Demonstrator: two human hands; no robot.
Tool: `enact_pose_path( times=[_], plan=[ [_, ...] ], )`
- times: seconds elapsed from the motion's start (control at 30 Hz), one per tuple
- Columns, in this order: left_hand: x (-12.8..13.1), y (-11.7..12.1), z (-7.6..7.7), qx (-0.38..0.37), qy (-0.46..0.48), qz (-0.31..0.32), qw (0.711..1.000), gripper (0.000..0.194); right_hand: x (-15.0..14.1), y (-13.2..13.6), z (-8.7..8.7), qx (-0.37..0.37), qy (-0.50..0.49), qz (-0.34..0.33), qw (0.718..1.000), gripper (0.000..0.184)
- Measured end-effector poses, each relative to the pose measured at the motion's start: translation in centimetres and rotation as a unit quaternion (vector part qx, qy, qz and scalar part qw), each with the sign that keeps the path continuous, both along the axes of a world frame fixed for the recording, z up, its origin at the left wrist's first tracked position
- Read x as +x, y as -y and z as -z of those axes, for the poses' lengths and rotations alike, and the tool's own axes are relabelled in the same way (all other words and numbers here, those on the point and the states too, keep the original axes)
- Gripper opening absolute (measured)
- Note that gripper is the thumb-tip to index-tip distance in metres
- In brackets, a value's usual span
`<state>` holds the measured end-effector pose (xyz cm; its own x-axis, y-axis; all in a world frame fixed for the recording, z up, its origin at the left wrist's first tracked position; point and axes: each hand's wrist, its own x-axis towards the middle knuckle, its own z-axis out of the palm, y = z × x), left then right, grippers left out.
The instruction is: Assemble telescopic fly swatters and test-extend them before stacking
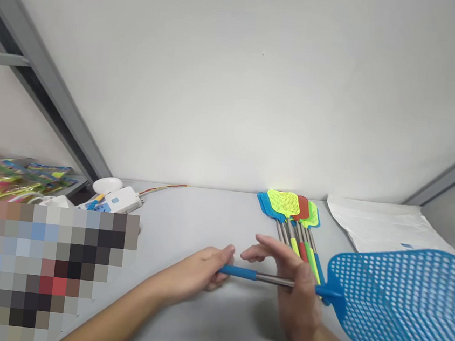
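A blue fly swatter [400, 302] with a mesh head lies across the lower right, its metal shaft and blue grip running left. My left hand [200, 276] is closed round the blue grip end [237, 272]. My right hand [292, 291] holds the shaft near the head with thumb and lower fingers, its upper fingers stretched out leftward. Behind my hands a pile of several swatters [292, 210] in blue, yellow, red and green lies on the grey table [207, 212].
A white plastic bag [384, 225] lies at the back right. A white power strip [116, 200] with a red-yellow wire sits at the back left, beside colourful packaged goods [7, 180]. A blurred patch covers the lower left. A white wall rises behind.
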<state>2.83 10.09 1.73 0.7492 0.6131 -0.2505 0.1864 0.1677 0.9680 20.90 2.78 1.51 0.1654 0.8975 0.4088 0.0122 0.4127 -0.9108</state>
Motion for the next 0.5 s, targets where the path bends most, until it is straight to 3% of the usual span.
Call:
enact_pose_path(
  times=[0.17, 0.37, 0.43, 0.5],
  plan=[
    [-0.1, 0.4, 0.9, -0.115, 0.107, 0.08, 0.984, 0.046, 0.0, -1.5, 0.4, -0.068, 0.074, -0.01, 0.995, 0.034],
    [0.3, 1.3, 0.2, -0.028, 0.025, 0.157, 0.987, 0.046, -0.9, -1.8, -0.3, -0.126, 0.047, -0.085, 0.987, 0.025],
    [0.4, 1.2, -0.1, -0.015, 0.014, 0.154, 0.988, 0.046, -0.3, -1.8, -0.9, -0.132, 0.043, -0.049, 0.989, 0.026],
    [0.4, 1.0, 0.0, -0.005, 0.015, 0.134, 0.991, 0.046, 1.3, -1.8, -1.6, -0.114, 0.084, 0.065, 0.988, 0.028]
  ],
)
